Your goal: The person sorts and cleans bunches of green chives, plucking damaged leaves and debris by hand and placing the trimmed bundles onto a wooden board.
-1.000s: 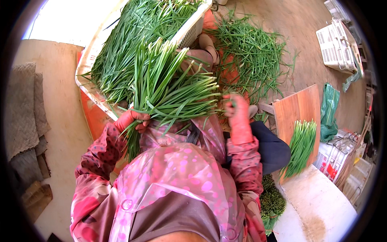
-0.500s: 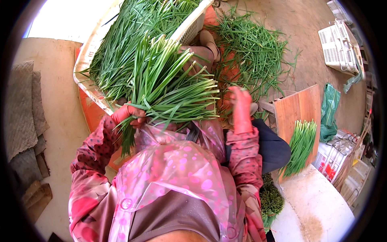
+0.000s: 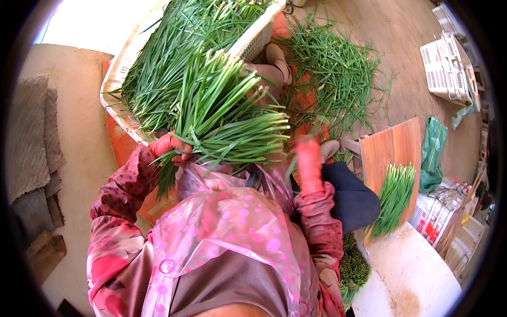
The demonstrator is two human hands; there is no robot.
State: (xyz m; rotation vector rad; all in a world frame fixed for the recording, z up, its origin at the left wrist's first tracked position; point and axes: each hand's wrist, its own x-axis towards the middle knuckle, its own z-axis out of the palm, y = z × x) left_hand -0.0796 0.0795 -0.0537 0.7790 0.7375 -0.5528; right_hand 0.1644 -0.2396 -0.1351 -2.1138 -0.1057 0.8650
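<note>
A big fanned bunch of garlic chives (image 3: 222,113) lies over my lap, its pale cut ends spread up and to the right. My left hand (image 3: 171,148), in a reddish glove, is closed round the leafy end of the bunch. Just right of the pale ends is my right hand (image 3: 306,161), also gloved and blurred by motion. A green blade seems to show beside its fingers, but whether they hold it is unclear. Beyond the bunch stands a white plastic crate (image 3: 113,87) heaped with more chives (image 3: 163,68).
Loose green trimmings (image 3: 332,74) cover the floor ahead. At right, a neat bundle of chives (image 3: 393,198) rests on a wooden board (image 3: 388,145). Beside my right knee is another dark green bundle (image 3: 354,264). White baskets (image 3: 449,68) and a green bag (image 3: 432,153) stand farther right.
My right hand has moved down and slightly left, toward me, beside the bunch. My left hand keeps its hold on the chives.
</note>
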